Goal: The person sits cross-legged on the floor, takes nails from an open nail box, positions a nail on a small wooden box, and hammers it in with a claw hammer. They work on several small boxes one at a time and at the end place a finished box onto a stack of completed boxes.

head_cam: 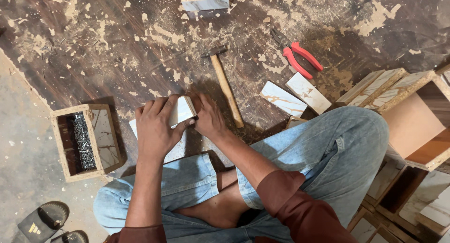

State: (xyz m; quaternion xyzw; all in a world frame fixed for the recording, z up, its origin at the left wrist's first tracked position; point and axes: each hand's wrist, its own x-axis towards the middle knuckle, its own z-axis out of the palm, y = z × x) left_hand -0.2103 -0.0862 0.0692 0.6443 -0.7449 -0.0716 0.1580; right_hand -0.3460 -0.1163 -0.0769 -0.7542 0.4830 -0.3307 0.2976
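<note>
My left hand point(155, 128) and my right hand point(209, 116) both grip a small white marbled board piece point(183, 110), held on edge over a flat white board point(176, 150) on the dark sawdust-covered floor. The left hand wraps over its left side and the right hand presses its right end. A wooden-handled hammer point(225, 85) lies just right of my right hand. I sit cross-legged in blue jeans.
A small open box of nails point(83, 141) stands at the left. Red-handled pliers point(297, 54) and two white board offcuts point(295, 93) lie to the right. Open board boxes point(415, 119) are stacked at the right. A block point(205, 0) sits at the top; sandals point(44, 220) lie bottom left.
</note>
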